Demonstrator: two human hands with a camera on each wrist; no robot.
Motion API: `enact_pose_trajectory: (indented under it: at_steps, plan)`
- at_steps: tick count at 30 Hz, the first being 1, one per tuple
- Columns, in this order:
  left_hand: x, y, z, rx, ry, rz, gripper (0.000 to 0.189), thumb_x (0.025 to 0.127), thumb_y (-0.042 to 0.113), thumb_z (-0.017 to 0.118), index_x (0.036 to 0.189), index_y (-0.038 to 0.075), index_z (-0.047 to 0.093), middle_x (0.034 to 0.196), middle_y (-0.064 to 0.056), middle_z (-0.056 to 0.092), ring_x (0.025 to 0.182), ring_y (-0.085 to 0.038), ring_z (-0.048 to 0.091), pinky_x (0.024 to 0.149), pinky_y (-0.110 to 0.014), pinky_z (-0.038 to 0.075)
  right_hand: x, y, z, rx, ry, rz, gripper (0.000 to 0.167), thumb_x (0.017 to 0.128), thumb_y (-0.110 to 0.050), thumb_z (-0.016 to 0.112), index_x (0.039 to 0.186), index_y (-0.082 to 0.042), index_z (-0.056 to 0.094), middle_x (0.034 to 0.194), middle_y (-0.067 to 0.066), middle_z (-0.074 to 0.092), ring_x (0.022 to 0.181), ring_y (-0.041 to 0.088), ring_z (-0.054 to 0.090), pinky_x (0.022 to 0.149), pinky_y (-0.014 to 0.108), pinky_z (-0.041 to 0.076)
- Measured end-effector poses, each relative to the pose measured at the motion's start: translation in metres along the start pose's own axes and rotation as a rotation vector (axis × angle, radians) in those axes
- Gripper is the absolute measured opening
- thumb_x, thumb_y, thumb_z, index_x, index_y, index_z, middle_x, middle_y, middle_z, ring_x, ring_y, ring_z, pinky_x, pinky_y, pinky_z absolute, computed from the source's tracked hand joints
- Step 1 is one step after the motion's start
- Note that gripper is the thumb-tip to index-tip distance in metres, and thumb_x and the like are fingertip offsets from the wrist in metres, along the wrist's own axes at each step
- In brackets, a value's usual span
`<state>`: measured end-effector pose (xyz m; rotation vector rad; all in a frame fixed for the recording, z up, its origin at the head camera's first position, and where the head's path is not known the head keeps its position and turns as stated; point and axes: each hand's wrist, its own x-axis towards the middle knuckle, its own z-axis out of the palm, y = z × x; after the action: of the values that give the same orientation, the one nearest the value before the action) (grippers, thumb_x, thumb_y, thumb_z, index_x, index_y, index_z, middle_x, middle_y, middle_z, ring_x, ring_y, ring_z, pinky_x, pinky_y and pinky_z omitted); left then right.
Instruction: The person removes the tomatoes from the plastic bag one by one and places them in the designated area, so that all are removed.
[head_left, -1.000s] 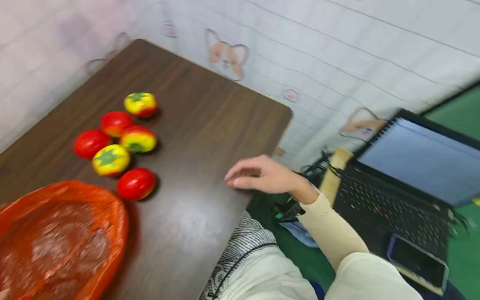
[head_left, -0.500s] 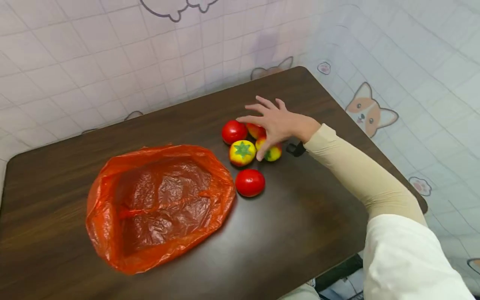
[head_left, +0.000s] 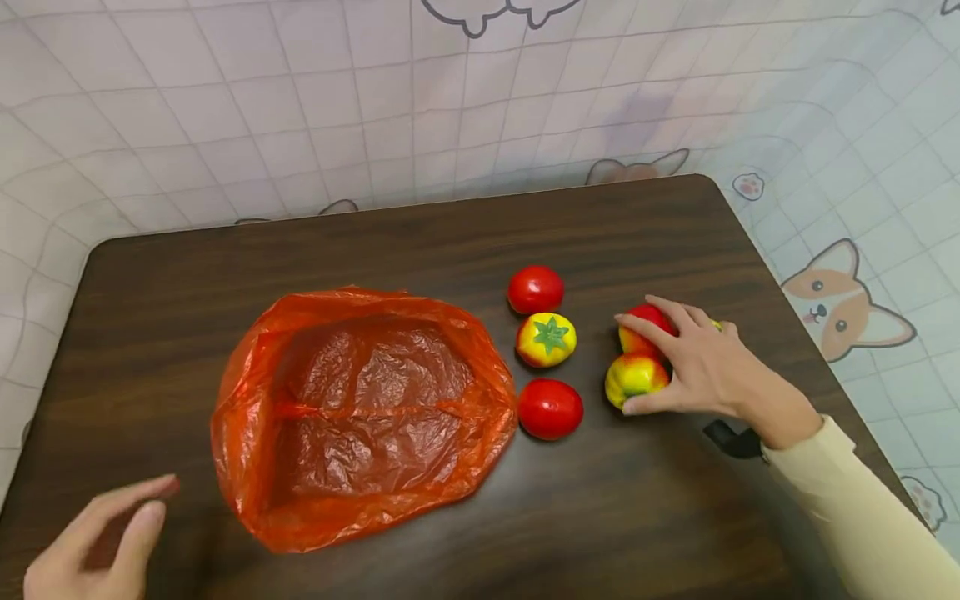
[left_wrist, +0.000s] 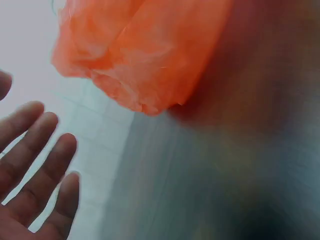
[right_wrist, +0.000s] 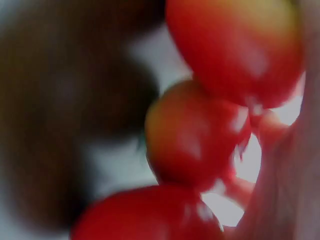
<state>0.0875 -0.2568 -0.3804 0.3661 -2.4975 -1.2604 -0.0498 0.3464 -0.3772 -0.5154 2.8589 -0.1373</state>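
My right hand (head_left: pixel 701 358) is curled over a group of shiny red-and-yellow tomatoes at the table's right. Its thumb touches a yellow one (head_left: pixel 636 381), its fingers reach over a red one (head_left: pixel 647 329), and a bit of another yellow one shows beyond the knuckles. Up close, the right wrist view has three tomatoes (right_wrist: pixel 195 135) against the hand. To the left stand a red tomato (head_left: pixel 536 289), a yellow one (head_left: pixel 546 339) with a green star, and another red one (head_left: pixel 551 408) beside the bag. My left hand (head_left: pixel 97 542), fingers loose, holds nothing at the lower left.
A red plastic bag (head_left: pixel 375 408) lies with its mouth spread wide on the dark wooden table (head_left: pixel 450 242). Behind the table hangs a white checked cloth (head_left: pixel 337 117) with cartoon dogs.
The head view has swung left. My right hand came from the table edge to the tomatoes; the ones under it now sit apart, to the right of the others. My left hand has come into view.
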Motion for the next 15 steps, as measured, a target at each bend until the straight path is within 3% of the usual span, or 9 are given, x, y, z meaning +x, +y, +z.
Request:
enact_pose_trajectory:
  at_steps: [1,2,5,6,8,9,12,15]
  plan:
    - [0.015,-0.002,0.006,-0.13,-0.012,-0.023,0.018,0.096,-0.004,0.066,0.112,-0.009,0.074,0.1,0.018,0.076,0.088,0.003,0.071,0.079,-0.006,0.054,-0.008,-0.004,0.006,-0.02,0.036,-0.017,0.094,0.073,-0.08,0.072,0.153,-0.038,0.045,0.163,0.016,0.032,0.131,0.049,0.05,0.083,0.071,0.046]
    - [0.032,-0.003,0.012,-0.292,-0.014,-0.061,0.018,0.098,-0.003,0.064,0.111,-0.013,0.072,0.099,0.009,0.078,0.085,-0.004,0.074,0.075,-0.01,0.057,-0.013,-0.009,0.011,-0.039,0.069,-0.036,0.092,0.072,-0.08,0.073,0.15,-0.038,0.049,0.161,0.018,0.034,0.125,0.048,0.055,0.082,0.071,0.047]
    - [0.081,-0.021,0.034,-0.752,0.025,-0.21,0.024,0.1,0.004,0.065,0.109,-0.018,0.067,0.092,-0.01,0.078,0.079,-0.018,0.076,0.072,-0.021,0.061,-0.019,-0.019,0.025,-0.075,0.185,-0.09,0.082,0.068,-0.074,0.078,0.138,-0.036,0.06,0.153,0.021,0.041,0.108,0.044,0.064,0.08,0.067,0.05]
    - [0.092,-0.028,0.041,-0.847,0.056,-0.25,0.026,0.1,0.006,0.065,0.109,-0.018,0.066,0.092,-0.014,0.077,0.079,-0.02,0.076,0.071,-0.023,0.062,-0.019,-0.02,0.028,-0.077,0.22,-0.096,0.079,0.067,-0.072,0.08,0.135,-0.035,0.062,0.15,0.021,0.043,0.104,0.043,0.065,0.08,0.066,0.051]
    - [0.105,-0.037,0.051,-0.87,0.097,-0.3,0.025,0.1,0.009,0.067,0.108,-0.014,0.068,0.09,-0.013,0.076,0.077,-0.02,0.075,0.07,-0.022,0.062,-0.019,-0.019,0.035,-0.075,0.277,-0.098,0.076,0.065,-0.069,0.082,0.13,-0.034,0.065,0.147,0.023,0.046,0.103,0.042,0.065,0.079,0.065,0.053]
    - [0.106,-0.041,0.055,-0.834,0.101,-0.31,0.024,0.1,0.01,0.066,0.108,-0.013,0.069,0.089,-0.012,0.076,0.077,-0.018,0.074,0.07,-0.021,0.061,-0.02,-0.017,0.037,-0.072,0.297,-0.089,0.076,0.064,-0.068,0.082,0.129,-0.034,0.066,0.145,0.024,0.047,0.104,0.043,0.064,0.077,0.064,0.054]
    - [0.099,-0.046,0.06,-0.647,0.088,-0.294,0.022,0.102,0.011,0.063,0.107,-0.009,0.071,0.086,-0.005,0.076,0.075,-0.012,0.072,0.071,-0.015,0.06,-0.025,-0.008,0.037,-0.048,0.326,-0.015,0.078,0.062,-0.066,0.084,0.13,-0.033,0.065,0.145,0.027,0.046,0.099,0.046,0.064,0.071,0.066,0.055]
    - [0.091,-0.045,0.06,-0.656,0.084,-0.266,0.024,0.102,0.011,0.064,0.105,-0.012,0.07,0.085,-0.006,0.076,0.074,-0.014,0.071,0.072,-0.016,0.06,-0.027,0.003,0.032,0.014,0.314,0.06,0.079,0.063,-0.062,0.087,0.132,-0.031,0.064,0.145,0.028,0.043,0.082,0.049,0.063,0.064,0.067,0.055]
